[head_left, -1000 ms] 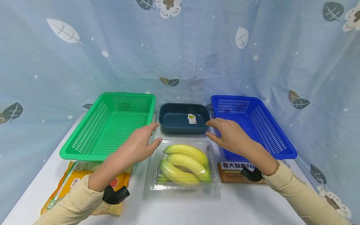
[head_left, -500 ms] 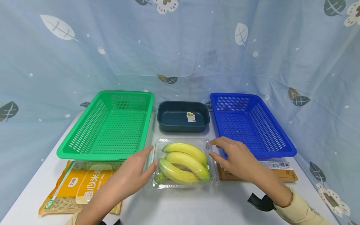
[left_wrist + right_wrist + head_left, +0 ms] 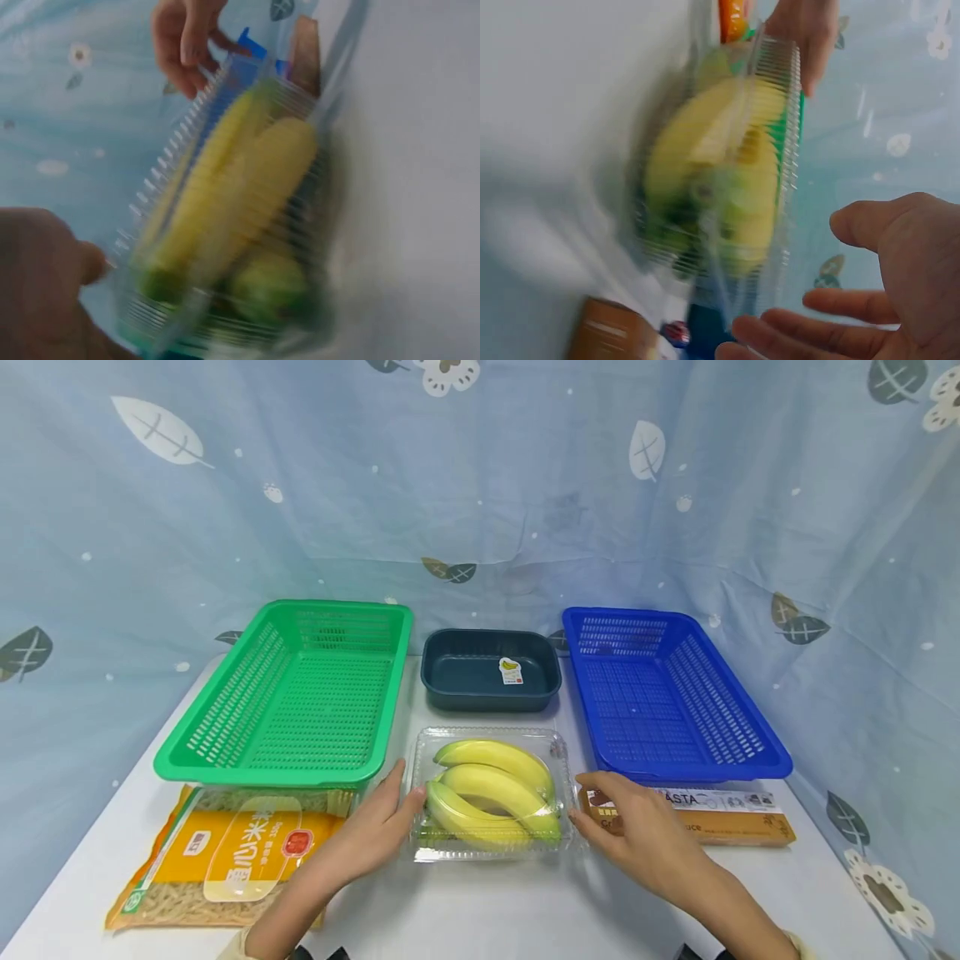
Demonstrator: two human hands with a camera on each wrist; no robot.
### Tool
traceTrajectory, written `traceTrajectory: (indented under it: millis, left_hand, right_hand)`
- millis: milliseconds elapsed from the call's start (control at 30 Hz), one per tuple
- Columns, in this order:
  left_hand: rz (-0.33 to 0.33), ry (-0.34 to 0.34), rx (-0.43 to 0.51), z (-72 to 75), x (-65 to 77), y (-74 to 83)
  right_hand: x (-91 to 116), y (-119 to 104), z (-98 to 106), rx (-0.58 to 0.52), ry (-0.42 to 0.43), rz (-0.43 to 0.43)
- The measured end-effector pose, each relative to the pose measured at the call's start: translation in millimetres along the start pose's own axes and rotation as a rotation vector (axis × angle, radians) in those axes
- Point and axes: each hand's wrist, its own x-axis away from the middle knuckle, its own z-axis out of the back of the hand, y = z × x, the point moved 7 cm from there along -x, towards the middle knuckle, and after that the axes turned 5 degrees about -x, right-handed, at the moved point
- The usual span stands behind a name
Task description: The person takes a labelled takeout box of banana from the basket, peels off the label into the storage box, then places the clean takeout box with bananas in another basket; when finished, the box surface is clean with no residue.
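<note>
A clear plastic clamshell box point(image 3: 491, 732) with several bananas point(image 3: 498, 789) inside lies at the middle front of the table. My left hand point(image 3: 375, 828) is at its left side, fingers extended, with the thumb overlapping the box's edge in the head view. On the other side, my right hand point(image 3: 641, 831) has its fingers spread, their tips close to the right edge. The right wrist view shows that hand's thumb point(image 3: 859, 225) apart from the box. Both wrist views are blurred around the box.
A green basket point(image 3: 390, 727) stands at the left, a blue basket point(image 3: 588, 727) at the right, and a dark blue dish point(image 3: 491, 702) with a banana sticker between them. In front lie an orange pasta bag point(image 3: 247, 852) and a brown pasta box point(image 3: 738, 831).
Both hands have come back from beside the dark blue dish, down to the two sides of the clamshell box. The left hand moved in closer to it over the last half second.
</note>
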Motion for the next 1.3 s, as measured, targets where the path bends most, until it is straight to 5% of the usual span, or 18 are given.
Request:
traceTrajectory:
  millis: [167,333,500,800,1300]
  left_hand:
    - [0.068,0.057,0.183,-8.0,-19.4,-19.3]
    - [0.131,0.094,0.316,-9.5,-31.4,-28.6]
    - [0.176,0.089,0.395,-12.0,-35.5,-33.5]
    - [0.205,0.095,0.428,-17.6,-37.3,-38.0]
    - [0.220,0.091,0.466,-20.1,-40.2,-39.0]
  right_hand:
    - [12,17,-16,-0.186,-0.030,-0.178]
    - [17,30,-38,-0.576,-0.087,-0.376]
    - [17,33,-54,-0.801,-0.031,-0.458]
    - [17,32,-66,-0.890,0.082,-0.487]
    - [22,31,-63,-0.933,0.091,-0.524]
